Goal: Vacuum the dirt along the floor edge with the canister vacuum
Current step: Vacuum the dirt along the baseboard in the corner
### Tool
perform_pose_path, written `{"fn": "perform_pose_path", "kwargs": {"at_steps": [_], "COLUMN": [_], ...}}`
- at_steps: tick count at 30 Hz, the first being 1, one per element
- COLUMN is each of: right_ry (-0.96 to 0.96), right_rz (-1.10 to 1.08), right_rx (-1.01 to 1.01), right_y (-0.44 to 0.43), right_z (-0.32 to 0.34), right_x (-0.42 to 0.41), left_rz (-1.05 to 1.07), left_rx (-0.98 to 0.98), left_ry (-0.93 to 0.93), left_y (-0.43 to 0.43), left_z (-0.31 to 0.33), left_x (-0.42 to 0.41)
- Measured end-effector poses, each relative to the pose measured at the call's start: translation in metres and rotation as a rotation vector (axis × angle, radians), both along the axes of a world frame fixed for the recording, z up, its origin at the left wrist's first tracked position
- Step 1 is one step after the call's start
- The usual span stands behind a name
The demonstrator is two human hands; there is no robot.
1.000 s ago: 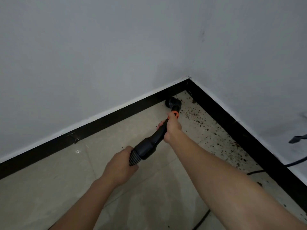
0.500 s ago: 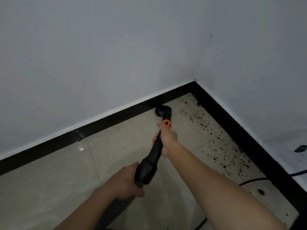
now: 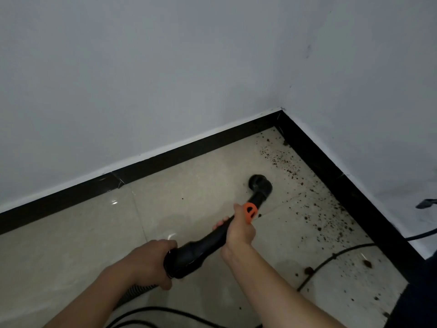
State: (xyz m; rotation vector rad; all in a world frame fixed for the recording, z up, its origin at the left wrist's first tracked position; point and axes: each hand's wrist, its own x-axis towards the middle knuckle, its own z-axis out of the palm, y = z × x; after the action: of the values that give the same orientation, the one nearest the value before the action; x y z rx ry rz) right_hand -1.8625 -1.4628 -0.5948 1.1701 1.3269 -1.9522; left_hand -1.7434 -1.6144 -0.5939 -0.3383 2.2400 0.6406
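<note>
The black vacuum wand (image 3: 201, 249) slants from lower left to upper right, with an orange clip (image 3: 250, 211) near its front. Its round nozzle (image 3: 259, 185) sits on the beige tile floor, some way out from the black baseboard (image 3: 179, 151). My right hand (image 3: 238, 230) grips the wand just behind the orange clip. My left hand (image 3: 151, 261) holds the wide rear end where the ribbed hose (image 3: 137, 291) joins. Brown dirt (image 3: 326, 209) lies scattered along the right baseboard up to the corner.
Two white walls meet at the corner (image 3: 281, 110). A black cable (image 3: 331, 259) crosses the dirty floor at the right, and another cable (image 3: 165, 313) loops along the bottom edge. A dark object (image 3: 418, 297) fills the lower right corner.
The nozzle has been pulled back from the far baseboard near the corner, toward me. Both hands moved with the wand and kept their grip.
</note>
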Motion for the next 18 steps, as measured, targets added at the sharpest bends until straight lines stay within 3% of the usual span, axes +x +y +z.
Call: {"fn": "perform_pose_path", "kwargs": {"at_steps": [7,18], "right_ry": [0.010,-0.140], "right_rz": [0.069,-0.148], "right_rx": [-0.134,-0.107], "right_y": [-0.030,0.002], "right_z": [0.011,0.014], "right_x": [0.002,0.079], "left_rz": [0.052,-0.093], "left_rx": [-0.022,-0.105], "left_ry": [0.005,-0.065], "left_y": [-0.017,-0.028], "left_z": [0.005,0.001], "left_x": [0.011,0.030]}}
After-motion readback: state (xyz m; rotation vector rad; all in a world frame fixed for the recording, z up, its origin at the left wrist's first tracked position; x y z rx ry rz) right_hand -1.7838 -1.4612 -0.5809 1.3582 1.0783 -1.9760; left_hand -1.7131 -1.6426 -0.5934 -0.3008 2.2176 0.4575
